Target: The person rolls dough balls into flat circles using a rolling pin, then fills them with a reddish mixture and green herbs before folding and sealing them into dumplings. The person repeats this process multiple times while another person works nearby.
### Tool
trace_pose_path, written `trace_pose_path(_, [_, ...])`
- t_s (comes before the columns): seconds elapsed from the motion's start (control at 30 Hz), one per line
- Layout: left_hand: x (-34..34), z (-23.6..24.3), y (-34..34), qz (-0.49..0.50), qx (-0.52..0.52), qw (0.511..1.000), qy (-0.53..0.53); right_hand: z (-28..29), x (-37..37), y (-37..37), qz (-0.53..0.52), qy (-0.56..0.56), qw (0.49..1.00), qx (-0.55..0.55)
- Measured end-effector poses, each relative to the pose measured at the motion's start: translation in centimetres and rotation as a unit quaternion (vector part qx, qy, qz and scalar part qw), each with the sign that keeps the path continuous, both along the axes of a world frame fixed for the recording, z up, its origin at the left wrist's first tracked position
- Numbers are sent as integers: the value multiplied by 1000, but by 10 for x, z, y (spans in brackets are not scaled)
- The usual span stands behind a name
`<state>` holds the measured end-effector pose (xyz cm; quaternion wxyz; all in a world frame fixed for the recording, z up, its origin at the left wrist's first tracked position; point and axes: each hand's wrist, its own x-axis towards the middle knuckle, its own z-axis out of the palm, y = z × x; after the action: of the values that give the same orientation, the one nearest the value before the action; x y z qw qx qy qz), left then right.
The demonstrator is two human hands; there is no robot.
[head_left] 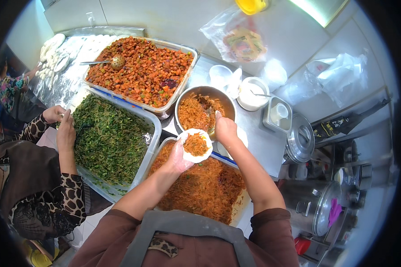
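White, round dough wrapper (204,156) heaped with shredded orange filling (194,144) sits at the centre of the head view, before a round stainless-steel bowl (231,107). The left hand (179,159) cups it: the thumb lies along its left edge, the other fingers mostly hidden beneath. The right hand (226,129), at the bowl's right edge, has its fingers curled in and thumb pointing up the frame; whether they close on a utensil handle cannot be told.

Both bare forearms rise from brown sleeves at the lower edge, the left slanting rightward, the right leaning leftward. They partly cover a clear rectangular plastic tub (227,160) of orange shreds, lower centre. The bowl's contents blur around a dark, shiny patch. At far left, the dark rim cuts off a co-worker.
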<state>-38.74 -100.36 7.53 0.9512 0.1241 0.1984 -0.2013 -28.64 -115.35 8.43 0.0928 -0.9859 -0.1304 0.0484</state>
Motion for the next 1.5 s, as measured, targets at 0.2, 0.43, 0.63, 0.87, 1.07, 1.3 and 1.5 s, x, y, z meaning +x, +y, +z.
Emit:
trace_pose_path(0.2, [-1, -13, 10, 32, -5, 999, 9, -33, 9, -28, -23, 125, 960, 251])
trace_pose_path(0.43, [0, -18, 8, 26, 10, 999, 15, 8, -15, -34, -218, 373, 786, 443])
trace_pose_path(0.63, [-1, -18, 8, 28, 24, 999, 27, -1, -17, -30, -203, 362, 774, 478])
trace_pose_path(0.87, [4, 0, 6, 47, 38, 998, 32, 15, -21, -59, -244, 385, 713, 533])
trace_pose_path(1.07, [26, 1, 3, 49, 17, 999, 2, 15, -27, -74, -232, 321, 764, 510])
trace_pose_path(1.3, [55, 7, -6, 65, 18, 998, 14, 56, -46, -83, -238, 316, 707, 586])
trace_pose_path(1.5, [95, 15, -13, 30, -46, 998, -34, 49, -81, -64, 21, -132, 973, 188])
